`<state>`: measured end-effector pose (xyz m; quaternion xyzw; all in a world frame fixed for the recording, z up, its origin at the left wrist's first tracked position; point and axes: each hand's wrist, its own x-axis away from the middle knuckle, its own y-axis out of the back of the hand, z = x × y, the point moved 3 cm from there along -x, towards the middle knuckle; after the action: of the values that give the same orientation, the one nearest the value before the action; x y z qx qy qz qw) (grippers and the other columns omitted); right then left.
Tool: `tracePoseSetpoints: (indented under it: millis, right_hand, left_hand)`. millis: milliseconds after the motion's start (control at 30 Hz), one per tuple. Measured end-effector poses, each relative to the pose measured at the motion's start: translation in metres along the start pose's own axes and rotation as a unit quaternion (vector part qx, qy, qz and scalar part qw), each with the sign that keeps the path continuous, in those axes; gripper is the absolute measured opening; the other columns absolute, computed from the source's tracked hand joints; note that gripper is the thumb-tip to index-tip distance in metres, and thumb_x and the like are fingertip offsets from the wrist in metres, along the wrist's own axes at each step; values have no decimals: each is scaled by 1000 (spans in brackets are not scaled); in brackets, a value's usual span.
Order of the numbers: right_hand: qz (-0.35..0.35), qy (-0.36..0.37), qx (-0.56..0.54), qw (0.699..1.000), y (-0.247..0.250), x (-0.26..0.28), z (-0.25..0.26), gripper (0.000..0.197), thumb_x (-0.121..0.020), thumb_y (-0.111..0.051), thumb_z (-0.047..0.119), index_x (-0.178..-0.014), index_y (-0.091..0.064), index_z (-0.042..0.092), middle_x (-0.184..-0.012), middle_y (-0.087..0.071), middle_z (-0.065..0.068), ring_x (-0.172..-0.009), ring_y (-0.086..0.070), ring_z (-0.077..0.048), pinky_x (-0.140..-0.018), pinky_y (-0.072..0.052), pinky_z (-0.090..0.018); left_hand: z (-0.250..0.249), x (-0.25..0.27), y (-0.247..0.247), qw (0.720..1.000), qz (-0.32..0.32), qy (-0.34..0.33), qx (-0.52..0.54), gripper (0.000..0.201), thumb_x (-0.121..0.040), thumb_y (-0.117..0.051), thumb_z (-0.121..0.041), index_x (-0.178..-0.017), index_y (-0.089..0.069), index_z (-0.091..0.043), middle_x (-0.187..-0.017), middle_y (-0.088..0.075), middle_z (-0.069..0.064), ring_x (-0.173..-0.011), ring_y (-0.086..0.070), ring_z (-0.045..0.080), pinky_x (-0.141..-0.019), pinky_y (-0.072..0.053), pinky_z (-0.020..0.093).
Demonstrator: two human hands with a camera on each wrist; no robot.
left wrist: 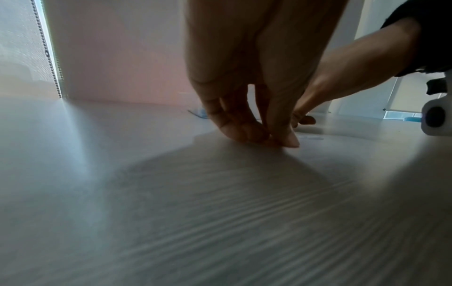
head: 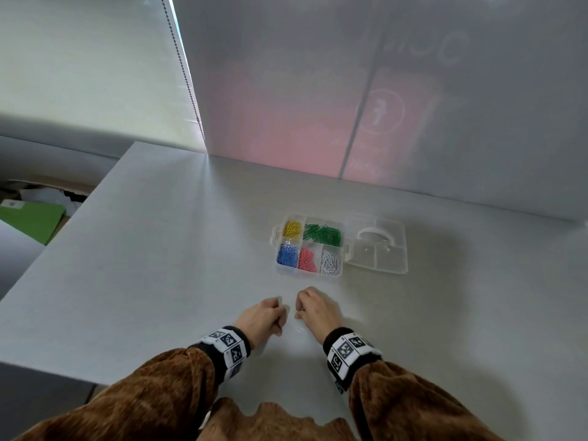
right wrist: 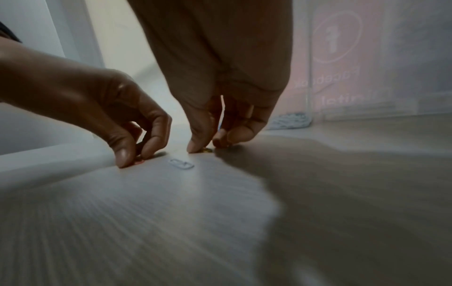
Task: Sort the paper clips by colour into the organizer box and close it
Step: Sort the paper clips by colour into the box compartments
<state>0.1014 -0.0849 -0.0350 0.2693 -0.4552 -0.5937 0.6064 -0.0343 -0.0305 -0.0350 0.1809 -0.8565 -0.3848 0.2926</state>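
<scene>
The clear organizer box [head: 343, 249] stands open on the table, its lid [head: 377, 249] laid flat to the right. Its compartments hold yellow clips [head: 292, 229], green clips [head: 323, 233], blue clips [head: 288, 254], red clips [head: 307, 259] and white clips [head: 329, 262]. Both hands are down on the table in front of the box. My left hand [right wrist: 133, 161] pinches a red clip [right wrist: 139, 162] against the surface. My right hand [right wrist: 204, 149] pinches a yellow clip [right wrist: 207, 150]. A white clip [right wrist: 182, 164] lies loose between the hands.
The grey table [head: 159, 249] ends at a left edge [head: 63, 224], with green and white items [head: 31, 218] below it. A frosted wall panel [head: 381, 122] rises right behind the box. A bead chain [head: 181, 58] hangs at the back left.
</scene>
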Motion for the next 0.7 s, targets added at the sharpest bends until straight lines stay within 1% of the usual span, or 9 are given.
tracePoseSetpoints:
  millis: [100, 200, 267, 333, 400, 433, 533, 600, 700]
  right_hand:
    - [-8, 4, -7, 1000, -2, 2, -1, 9, -84, -61, 19, -86, -53, 15, -97, -54, -1, -86, -54, -21, -73, -40, -33]
    - [-5, 2, -23, 1000, 0, 4, -1, 8, -86, -58, 17, -85, -50, 16, -93, -56, -1, -83, -53, -21, -70, -38, -32]
    - [-10, -29, -100, 994, 5, 3, -5, 9, -84, -57, 10, -82, -50, 14, -84, -60, -3, -74, -55, -19, -65, -39, -30]
    - [-17, -89, -265, 960, 8, 0, -14, 21, -82, -54, -4, -75, -49, 15, -71, -60, -7, -57, -54, -12, -54, -42, -22]
    - [-41, -147, -393, 907, 13, -2, -26, 28, -82, -50, -12, -75, -51, 15, -64, -59, -7, -48, -52, -9, -44, -40, -15]
    - [-57, -162, -433, 885, 18, -3, -31, 27, -82, -50, -13, -77, -54, 13, -64, -60, -7, -47, -53, -10, -43, -41, -15]
    - [-103, -174, -540, 817, 37, -6, -37, 16, -84, -53, -11, -87, -59, 3, -67, -61, -10, -48, -57, -6, -49, -47, -16]
    - [-136, -175, -582, 782, 51, -13, -40, 13, -86, -53, -9, -90, -59, 1, -70, -62, -11, -50, -59, -7, -53, -51, -16]
    - [-159, -173, -606, 760, 69, -32, -44, 13, -88, -52, -8, -88, -59, 3, -74, -63, -11, -55, -63, -10, -58, -54, -18]
  left_hand:
    - [-1, 0, -1, 1000, 5, 0, -13, 5, -85, -57, -9, -85, -62, -10, -91, -50, -3, -72, -53, 8, -58, -33, 14]
    - [-2, 1, 2, 999, 10, -1, -51, 8, -85, -59, -17, -91, -60, -12, -100, -54, 2, -90, -56, 17, -67, -39, 24]
    - [-3, -1, 10, 1000, -5, 13, -9, 6, -84, -60, -16, -89, -57, -13, -93, -57, 0, -86, -57, 19, -70, -41, 26]
    - [-9, -7, 24, 997, -34, 28, 64, 7, -84, -59, -8, -85, -56, -14, -82, -61, -1, -76, -58, 18, -65, -41, 19]
    - [-19, -20, 44, 990, -84, 24, 107, 6, -85, -58, -2, -87, -59, -7, -83, -68, 7, -69, -58, 18, -59, -43, 13]
    - [-25, -27, 55, 987, -111, 16, 115, 5, -87, -57, -1, -90, -60, -3, -86, -69, 10, -68, -58, 17, -59, -43, 10]
    - [-40, -56, 80, 980, -165, 3, 107, 9, -89, -55, -3, -96, -61, -1, -95, -67, 12, -83, -62, 22, -76, -47, 22]
    - [-44, -73, 84, 984, -158, 0, 82, 13, -88, -54, -2, -98, -63, 0, -101, -66, 13, -94, -60, 25, -84, -42, 25]
    - [-42, -83, 80, 991, -128, -7, 42, 22, -90, -49, -2, -107, -63, 1, -109, -63, 17, -103, -58, 29, -91, -41, 30]
